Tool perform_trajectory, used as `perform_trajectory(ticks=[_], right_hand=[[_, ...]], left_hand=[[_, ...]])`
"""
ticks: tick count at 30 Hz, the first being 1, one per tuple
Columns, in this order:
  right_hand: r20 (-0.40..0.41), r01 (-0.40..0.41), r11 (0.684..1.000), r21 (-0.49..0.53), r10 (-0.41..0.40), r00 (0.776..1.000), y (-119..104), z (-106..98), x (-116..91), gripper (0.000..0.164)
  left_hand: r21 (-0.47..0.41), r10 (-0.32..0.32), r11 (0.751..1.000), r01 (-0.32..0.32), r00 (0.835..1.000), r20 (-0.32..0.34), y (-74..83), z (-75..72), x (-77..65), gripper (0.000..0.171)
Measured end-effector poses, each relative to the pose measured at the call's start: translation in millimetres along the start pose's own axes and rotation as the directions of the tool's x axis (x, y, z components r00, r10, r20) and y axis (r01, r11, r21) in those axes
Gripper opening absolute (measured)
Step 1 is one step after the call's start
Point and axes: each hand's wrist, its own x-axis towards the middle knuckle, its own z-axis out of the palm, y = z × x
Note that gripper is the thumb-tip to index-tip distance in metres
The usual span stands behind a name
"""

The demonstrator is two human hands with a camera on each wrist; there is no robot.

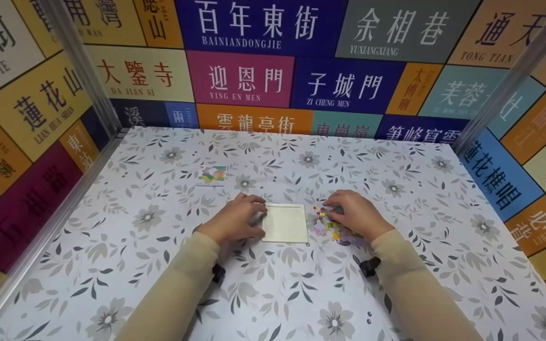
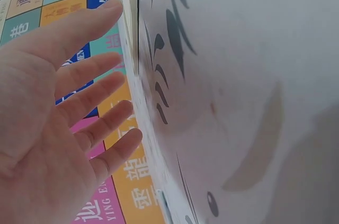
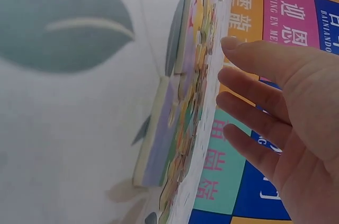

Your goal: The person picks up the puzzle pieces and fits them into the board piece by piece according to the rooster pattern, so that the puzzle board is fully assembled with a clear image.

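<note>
A shallow cream puzzle tray [image 1: 285, 226] lies flat on the table between the hands. My left hand [image 1: 237, 219] is at its left side, fingertips right at the edge and thumb near the lower left corner; in the left wrist view the fingers [image 2: 98, 91] spread loosely beside the tray's thin edge [image 2: 131, 17]. Over the top of a heap of colorful jigsaw pieces [image 1: 334, 233], right of the tray, hovers my right hand [image 1: 356, 214]. Its relaxed fingers [image 3: 254, 108] hold nothing in the right wrist view, beside the overlapping pieces [image 3: 183, 113]. The hand hides part of the heap.
A small square picture card [image 1: 212, 175] lies farther back on the left. Floral cloth [image 1: 254, 293] covers the table. Panels with printed place names [image 1: 244, 80] stand behind and at both sides, with clear posts [image 1: 505, 76] at the corners.
</note>
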Motion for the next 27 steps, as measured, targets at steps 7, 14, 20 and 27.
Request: perform_trajectory(ticks=[7,14,20,27], right_hand=[[0.018,0.003,1.000,0.019,-0.003,1.000,-1.2,4.1,4.4,0.022],[0.030,0.025,0.999,0.033,-0.026,0.999,-0.6,4.4,6.4,0.018],[0.037,0.029,0.998,0.051,-0.031,0.999,-2.4,5.8,9.1,0.015],[0.038,0.034,0.998,0.049,-0.035,0.999,-2.7,5.9,8.9,0.014]], left_hand=[[0.070,-0.026,0.997,0.027,1.000,-0.008,2.1,1.2,2.3,0.054],[0.078,-0.045,0.996,0.044,0.999,0.015,5.3,0.0,3.1,0.052],[0.068,-0.117,0.991,0.114,0.992,0.042,6.9,-0.3,2.3,0.053],[0.071,-0.117,0.991,0.113,0.992,0.053,8.3,-0.7,2.2,0.053]])
